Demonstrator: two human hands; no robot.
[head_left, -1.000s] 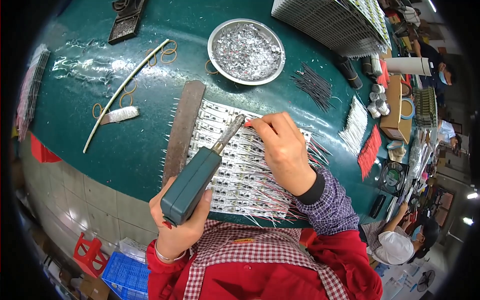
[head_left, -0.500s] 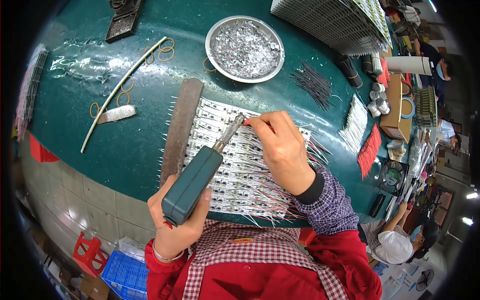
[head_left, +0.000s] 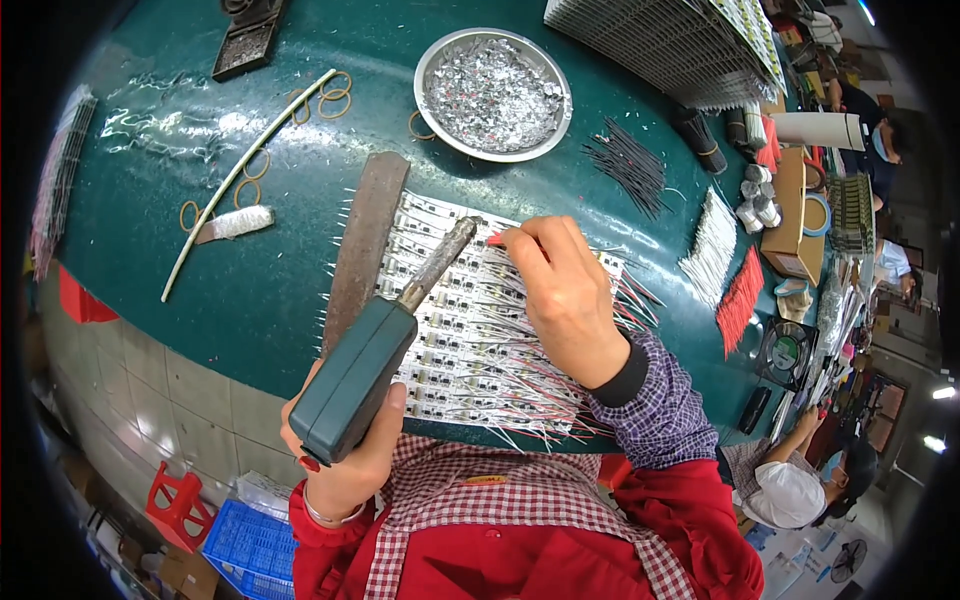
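Head view: one desk [head_left: 250, 325], one metal bowl [head_left: 505, 157]
Left hand [head_left: 358, 462]: fingers wrapped round one green soldering iron [head_left: 355, 370]
Right hand [head_left: 568, 295]: fingers pinching one red wire [head_left: 495, 240]

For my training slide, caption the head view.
Left fingers grip a soldering iron over circuit boards; right fingers pinch red wire.

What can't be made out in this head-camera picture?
In the head view:
Green tool: grip hidden by its body and the left hand.
Red piece: other end hidden by the right hand.
Circuit boards: component details too small.
Stacked panels: cut off by the top edge.
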